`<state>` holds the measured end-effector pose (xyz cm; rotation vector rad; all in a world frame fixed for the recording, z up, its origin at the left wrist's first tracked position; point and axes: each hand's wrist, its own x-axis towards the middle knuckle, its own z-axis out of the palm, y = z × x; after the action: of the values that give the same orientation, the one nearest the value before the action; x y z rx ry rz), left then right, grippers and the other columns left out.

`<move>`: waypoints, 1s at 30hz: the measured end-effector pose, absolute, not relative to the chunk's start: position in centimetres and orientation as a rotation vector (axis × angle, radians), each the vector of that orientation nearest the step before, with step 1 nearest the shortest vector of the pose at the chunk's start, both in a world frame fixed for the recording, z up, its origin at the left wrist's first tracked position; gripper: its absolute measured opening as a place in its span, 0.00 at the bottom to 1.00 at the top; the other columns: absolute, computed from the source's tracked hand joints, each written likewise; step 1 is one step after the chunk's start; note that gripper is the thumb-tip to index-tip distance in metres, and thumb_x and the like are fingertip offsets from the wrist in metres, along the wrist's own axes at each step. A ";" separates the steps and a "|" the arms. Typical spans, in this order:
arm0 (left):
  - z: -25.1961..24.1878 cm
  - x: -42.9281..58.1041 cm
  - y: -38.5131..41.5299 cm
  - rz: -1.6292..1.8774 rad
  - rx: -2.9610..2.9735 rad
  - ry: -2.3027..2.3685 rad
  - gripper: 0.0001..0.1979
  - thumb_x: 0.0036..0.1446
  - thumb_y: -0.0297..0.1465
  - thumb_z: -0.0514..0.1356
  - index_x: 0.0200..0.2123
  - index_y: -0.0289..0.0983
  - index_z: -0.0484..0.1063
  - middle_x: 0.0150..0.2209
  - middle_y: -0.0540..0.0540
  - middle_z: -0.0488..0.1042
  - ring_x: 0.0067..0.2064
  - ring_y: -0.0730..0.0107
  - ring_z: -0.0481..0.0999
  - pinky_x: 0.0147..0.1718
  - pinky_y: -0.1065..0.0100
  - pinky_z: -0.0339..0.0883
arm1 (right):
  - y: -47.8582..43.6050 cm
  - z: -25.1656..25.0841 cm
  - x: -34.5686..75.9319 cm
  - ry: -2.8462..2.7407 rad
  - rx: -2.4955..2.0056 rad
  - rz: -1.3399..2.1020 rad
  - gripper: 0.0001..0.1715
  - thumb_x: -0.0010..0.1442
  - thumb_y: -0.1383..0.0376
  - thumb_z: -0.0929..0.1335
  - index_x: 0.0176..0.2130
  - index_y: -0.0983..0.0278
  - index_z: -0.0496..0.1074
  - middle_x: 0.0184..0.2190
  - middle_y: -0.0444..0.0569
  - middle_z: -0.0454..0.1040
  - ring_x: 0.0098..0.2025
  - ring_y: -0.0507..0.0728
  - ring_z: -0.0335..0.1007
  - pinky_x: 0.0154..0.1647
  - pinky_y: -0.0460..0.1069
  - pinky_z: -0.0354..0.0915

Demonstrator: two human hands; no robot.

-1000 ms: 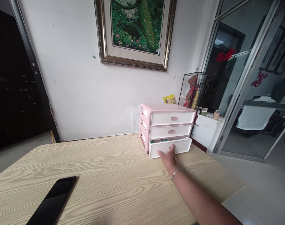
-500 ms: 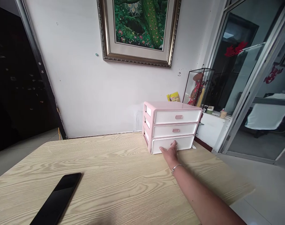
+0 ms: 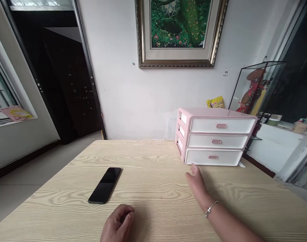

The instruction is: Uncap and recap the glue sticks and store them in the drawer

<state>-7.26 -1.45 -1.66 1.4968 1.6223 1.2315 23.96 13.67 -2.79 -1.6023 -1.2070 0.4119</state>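
Observation:
A pink drawer unit [image 3: 214, 113] with three white drawer fronts, each with a pink pull, stands on the right of the table. All its drawers are closed. My right hand [image 3: 196, 181], with a silver bangle on the wrist, is just in front of the bottom drawer [image 3: 226, 158]. Its thumb and fingers are apart, and it holds nothing. At the lower edge, my left hand [image 3: 116, 223] is loosely curled over the table, and nothing shows in it. A black phone [image 3: 105, 185] lies flat beyond it, a little to the left.
The wood-grain table [image 3: 153, 188] reaches to a white wall with a framed peacock picture [image 3: 177, 64]. Behind the drawer unit are a yellow packet [image 3: 217, 102] and a glass case [image 3: 254, 90] with a figure. A dark doorway [image 3: 65, 84] is at the left.
My right hand has come away from the bottom drawer's pull, back toward me. My left hand has come into view at the bottom. The view has swung left.

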 end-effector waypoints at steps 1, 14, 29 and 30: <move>-1.4 -7.1 -1.1 1.239 1.429 1.588 0.17 0.53 0.47 0.62 0.33 0.39 0.79 0.31 0.47 0.79 0.36 0.60 0.79 0.37 0.66 0.74 | 12.9 -2.4 22.6 -1.197 -1.549 0.541 0.43 0.50 0.62 0.64 0.65 0.62 0.60 0.41 0.53 0.78 0.45 0.64 0.76 0.42 0.55 0.70; 9.7 -5.8 5.7 1.448 0.986 0.416 0.48 0.49 0.21 0.63 0.71 0.48 0.50 0.25 0.54 0.70 0.22 0.78 0.63 0.18 0.78 0.54 | 9.5 8.9 15.1 -1.111 -0.410 1.623 0.53 0.50 0.72 0.66 0.71 0.54 0.51 0.21 0.38 0.66 0.21 0.49 0.50 0.22 0.44 0.42; 15.1 -4.0 7.2 1.401 1.388 -0.259 0.45 0.50 0.17 0.50 0.70 0.54 0.51 0.17 0.56 0.56 0.19 0.76 0.46 0.19 0.78 0.52 | 9.1 15.1 15.6 -1.335 0.127 1.514 0.43 0.61 0.73 0.64 0.68 0.43 0.55 0.16 0.35 0.52 0.20 0.49 0.41 0.21 0.43 0.47; 15.0 -4.0 7.2 1.414 1.405 -0.300 0.45 0.50 0.17 0.50 0.70 0.54 0.51 0.17 0.57 0.55 0.19 0.75 0.46 0.19 0.78 0.52 | 9.1 15.1 15.7 -1.328 0.148 1.524 0.42 0.62 0.73 0.64 0.68 0.42 0.57 0.15 0.35 0.51 0.19 0.49 0.40 0.21 0.43 0.47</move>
<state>-4.01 7.24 15.03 1.4052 -0.2995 1.4138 15.66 9.10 15.05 0.1480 -1.3277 1.5244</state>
